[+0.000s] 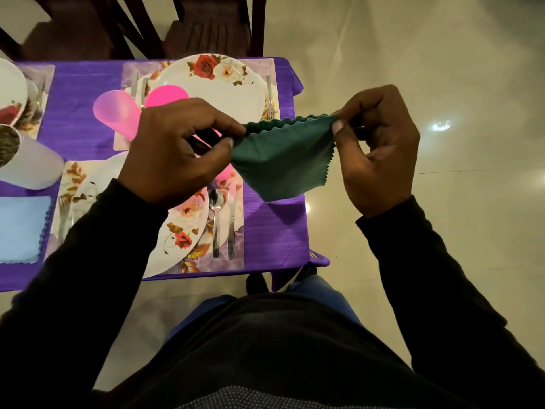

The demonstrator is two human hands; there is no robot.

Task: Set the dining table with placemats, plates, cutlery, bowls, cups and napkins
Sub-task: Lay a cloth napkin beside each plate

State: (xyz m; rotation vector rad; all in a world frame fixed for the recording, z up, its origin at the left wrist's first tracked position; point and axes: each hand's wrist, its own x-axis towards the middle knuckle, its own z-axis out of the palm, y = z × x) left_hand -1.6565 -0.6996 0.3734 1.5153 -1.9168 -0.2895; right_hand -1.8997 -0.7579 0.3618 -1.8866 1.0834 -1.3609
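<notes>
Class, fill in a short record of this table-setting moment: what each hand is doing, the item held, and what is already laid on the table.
left hand: left hand pinches one top corner of the green napkin
right hand: right hand pinches the other corner
napkin state: folded, held in the air over the table's end
near setting: floral plate, spoon and knife on a placemat
far setting: floral plate, fork
cups: pink cup
napkin already laid: light blue napkin

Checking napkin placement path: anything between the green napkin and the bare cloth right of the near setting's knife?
Nothing visible blocks it. The green napkin hangs pinched between the left hand and right hand, above the table corner. The purple tablecloth right of the knife shows bare.
</notes>
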